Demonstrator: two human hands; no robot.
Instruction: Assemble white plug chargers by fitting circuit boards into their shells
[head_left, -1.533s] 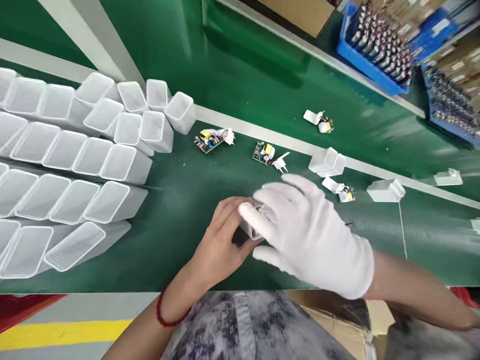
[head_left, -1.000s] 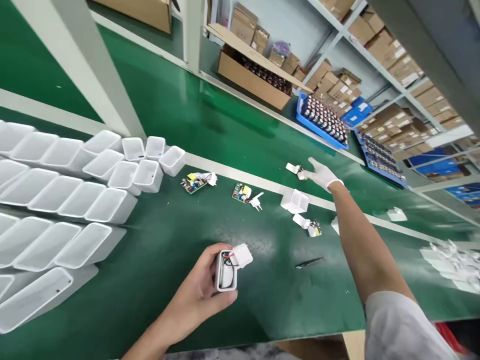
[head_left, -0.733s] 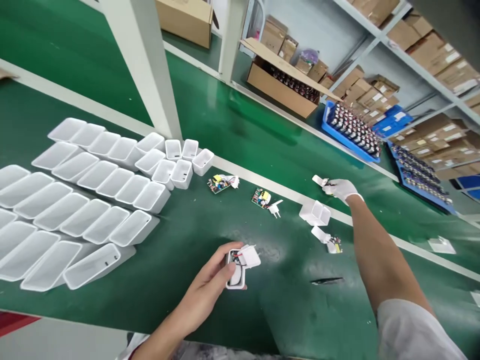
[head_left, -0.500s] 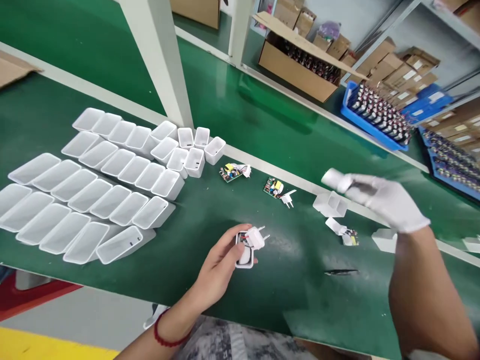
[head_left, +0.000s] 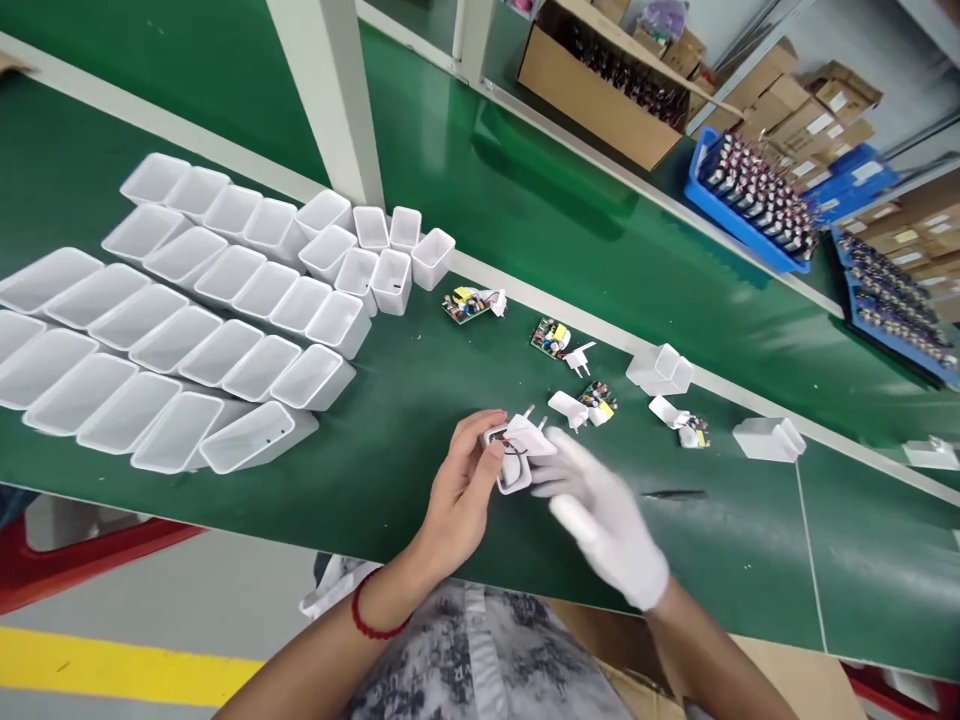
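My bare left hand (head_left: 461, 495) grips a small white adapter housing (head_left: 514, 475), thumb pressed on its open end. A white two-pin plug cap (head_left: 531, 436) sits tilted over that opening, with dark and red wires showing inside. My right hand (head_left: 600, 520), in a white glove and somewhat blurred, is beside the cap with fingers apart; whether a fingertip touches it I cannot tell. Just beyond lies a circuit board (head_left: 598, 402) wired to a white cap. Another board (head_left: 551, 338), one farther left (head_left: 465, 303) and one at right (head_left: 691, 430) have white plug parts too.
Rows of open white housings (head_left: 202, 345) cover the left of the green bench (head_left: 405, 420). Closer to my right lie black tweezers (head_left: 675, 494). White housings (head_left: 660, 370) stand along the back strip. A pale post (head_left: 330, 100), a carton (head_left: 600, 90) and blue trays (head_left: 750, 205) are beyond.
My right hand has come down and left to the housing, no longer holding the white part. A board with a white cap now lies beyond my hands. The view has shifted.
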